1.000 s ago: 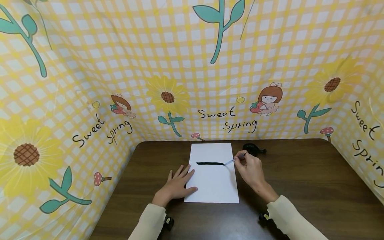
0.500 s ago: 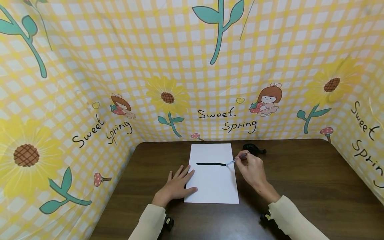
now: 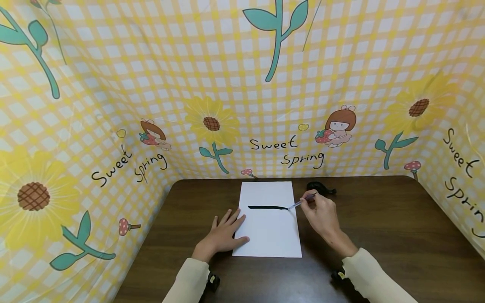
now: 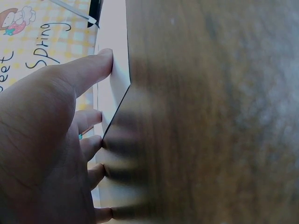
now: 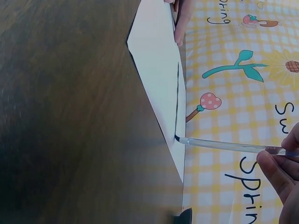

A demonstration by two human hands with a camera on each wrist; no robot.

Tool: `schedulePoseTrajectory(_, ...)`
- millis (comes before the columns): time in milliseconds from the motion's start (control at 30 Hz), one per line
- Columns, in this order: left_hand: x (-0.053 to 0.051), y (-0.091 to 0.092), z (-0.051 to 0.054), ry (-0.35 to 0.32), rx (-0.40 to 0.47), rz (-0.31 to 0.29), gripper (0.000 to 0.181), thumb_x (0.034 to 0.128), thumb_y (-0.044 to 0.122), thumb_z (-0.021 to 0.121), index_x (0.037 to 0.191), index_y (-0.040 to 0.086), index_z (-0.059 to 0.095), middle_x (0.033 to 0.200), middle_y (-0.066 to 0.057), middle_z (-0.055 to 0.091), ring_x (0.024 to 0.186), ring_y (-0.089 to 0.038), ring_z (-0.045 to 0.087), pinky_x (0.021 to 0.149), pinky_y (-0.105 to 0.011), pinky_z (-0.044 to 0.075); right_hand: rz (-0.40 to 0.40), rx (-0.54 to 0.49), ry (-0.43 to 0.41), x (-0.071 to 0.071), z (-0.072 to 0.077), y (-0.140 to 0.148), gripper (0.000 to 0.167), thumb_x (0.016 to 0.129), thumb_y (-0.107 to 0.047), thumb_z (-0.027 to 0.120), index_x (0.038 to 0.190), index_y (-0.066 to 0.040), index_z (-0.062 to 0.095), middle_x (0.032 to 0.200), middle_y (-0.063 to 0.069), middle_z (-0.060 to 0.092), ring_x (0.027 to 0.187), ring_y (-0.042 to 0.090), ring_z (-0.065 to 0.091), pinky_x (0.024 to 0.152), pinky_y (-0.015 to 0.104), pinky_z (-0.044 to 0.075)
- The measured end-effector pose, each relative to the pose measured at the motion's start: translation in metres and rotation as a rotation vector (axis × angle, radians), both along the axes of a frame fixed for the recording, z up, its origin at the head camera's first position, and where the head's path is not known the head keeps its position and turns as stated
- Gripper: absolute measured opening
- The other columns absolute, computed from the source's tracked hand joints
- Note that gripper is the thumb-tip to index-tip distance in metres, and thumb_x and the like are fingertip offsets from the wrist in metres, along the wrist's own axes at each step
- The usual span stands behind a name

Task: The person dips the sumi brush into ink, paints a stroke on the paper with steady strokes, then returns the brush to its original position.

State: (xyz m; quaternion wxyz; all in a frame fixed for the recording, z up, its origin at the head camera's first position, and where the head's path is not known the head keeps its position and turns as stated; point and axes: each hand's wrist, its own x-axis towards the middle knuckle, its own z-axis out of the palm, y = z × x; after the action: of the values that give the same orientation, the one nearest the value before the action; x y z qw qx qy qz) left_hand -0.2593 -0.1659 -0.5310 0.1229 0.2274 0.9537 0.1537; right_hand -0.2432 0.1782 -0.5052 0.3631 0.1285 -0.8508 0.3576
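A white sheet of paper [image 3: 267, 235] lies on the brown table with one thick black stroke [image 3: 267, 207] across its upper half. My right hand [image 3: 322, 216] pinches a slim paintbrush with a clear handle [image 5: 219, 143]. The dark bristle tip [image 5: 177, 138] touches the paper at the stroke's right end. Spread over the sheet's left edge is my left hand [image 3: 223, 233], its fingers straight and its thumb on the paper. In the left wrist view, the left thumb [image 4: 96, 67] rests on the white surface.
Behind the right hand, near the table's far edge, sits a glossy black object [image 3: 318, 188] with a narrow end pointing right; its kind is unclear. A yellow checked cloth [image 3: 223, 75] with flower prints rises around the back and sides of the table [image 3: 379, 227].
My right hand has moved slightly to the right with the paintbrush, and the black stroke has grown longer at its right end. The left hand has stayed in place.
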Motion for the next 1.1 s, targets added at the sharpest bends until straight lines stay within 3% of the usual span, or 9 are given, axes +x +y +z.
schedulePoseTrajectory(333,0.0,0.0,0.002,-0.003,0.001,-0.015,0.083,0.1024,0.061,0.06,0.169,0.021,0.033,0.18,-0.006,0.018,0.167,-0.04,0.009,0.126,-0.077,0.003,-0.027,0.014,0.041,0.003,0.007,0.007,0.013,0.089,-0.001,0.082,0.094,-0.004,0.071,0.082,0.01,0.076,0.071,0.019,0.074,0.055,0.015,0.049)
schedulePoseTrajectory(833,-0.001,-0.002,-0.003,0.001,0.01,-0.012,0.082,0.1024,0.063,0.059,0.17,0.023,0.033,0.18,-0.005,0.017,0.168,-0.039,0.008,0.126,-0.077,0.004,-0.052,-0.065,0.083,0.006,0.029,0.026,0.011,0.091,0.0,0.081,0.095,-0.005,0.072,0.084,0.009,0.078,0.071,0.024,0.076,0.054,0.011,0.046)
schedulePoseTrajectory(1100,0.001,-0.001,0.0,0.005,0.009,-0.018,0.084,0.1021,0.063,0.059,0.169,0.021,0.033,0.18,-0.007,0.018,0.167,-0.04,0.01,0.126,-0.078,0.005,-0.071,-0.076,0.091,0.006,0.036,0.036,0.008,0.092,0.0,0.079,0.096,-0.004,0.073,0.085,0.007,0.079,0.071,0.022,0.076,0.057,0.008,0.046)
